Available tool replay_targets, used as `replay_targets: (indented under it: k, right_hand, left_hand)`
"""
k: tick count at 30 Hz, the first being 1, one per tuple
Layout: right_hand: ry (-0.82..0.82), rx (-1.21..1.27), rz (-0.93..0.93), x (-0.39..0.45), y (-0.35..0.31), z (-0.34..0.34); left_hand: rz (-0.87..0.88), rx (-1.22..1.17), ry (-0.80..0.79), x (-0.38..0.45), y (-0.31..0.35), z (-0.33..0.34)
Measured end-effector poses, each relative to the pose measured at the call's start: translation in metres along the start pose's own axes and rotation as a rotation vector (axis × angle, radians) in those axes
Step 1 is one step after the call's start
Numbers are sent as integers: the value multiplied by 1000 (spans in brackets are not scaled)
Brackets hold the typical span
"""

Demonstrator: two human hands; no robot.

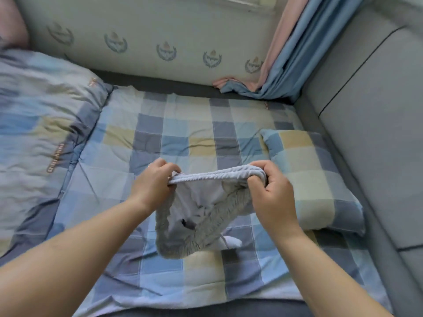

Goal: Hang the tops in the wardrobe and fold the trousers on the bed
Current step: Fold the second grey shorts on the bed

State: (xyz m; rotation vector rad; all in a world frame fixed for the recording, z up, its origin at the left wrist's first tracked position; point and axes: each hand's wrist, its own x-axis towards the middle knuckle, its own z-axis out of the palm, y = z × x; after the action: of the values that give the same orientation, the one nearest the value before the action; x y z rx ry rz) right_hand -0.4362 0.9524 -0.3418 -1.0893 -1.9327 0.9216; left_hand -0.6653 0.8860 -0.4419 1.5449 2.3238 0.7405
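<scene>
Both hands up over the bed (206, 138), holding one small grey garment (196, 216) between them by its ribbed, elastic-looking top edge. Left hand (152, 181) pinches the left end of that band, fingers (168, 169) curled round it; right hand (272, 191) grips the right end, fingers curled over and tucked into the fabric. Band is stretched roughly level between the two hands, rest of the garment hangs down and bunches, lower end touching or just above the checked bed cover, cannot tell which. Pale lining shows inside, fuzzy grey outside, a white bit (231, 242) pokes out at the bottom, maybe a drawstring or a cuff, too blurred to say.

Going by the waistband-like edge this is probably trousers, so the step in hand looks like the fold-on-bed half of the task, at its very start: garment lifted and spread by the waist, not laid flat, no fold made yet.

Progress: no folded trousers visible anywhere on the bed. No tops, hangers or wardrobe in frame, so cannot tell whether any hanging is done. No other loose clothes seen either, so how many items remain is unknown.

Around it: checked pillow (313, 177) just right of the hands, rolled checked quilt (45, 124) at left, padded wall panel (146, 30) behind, blue and pink curtain (283, 58) draped onto the far corner, grey upholstered side (375, 124) at right

Left for this piece by my read: lay flat, smooth, fold legs, fold down
</scene>
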Motion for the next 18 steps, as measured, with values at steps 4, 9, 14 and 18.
replay_targets:
  k: [4,9,14,18]
  right_hand:
    - [91,-43,-61,-9,-76,-5]
    - [160,-83,-97,-17,-157,-5]
    - [113,-238,-125,-18,-217,2]
    - [23,-431,-120,-16,-246,11]
  left_hand:
    - [-95,119,3,-38,-37,-90]
    - [-241,241,91,-92,-93,-214]
    - [-318,180,141,-116,-112,-315]
    - [-418,-226,216,-124,-113,-366]
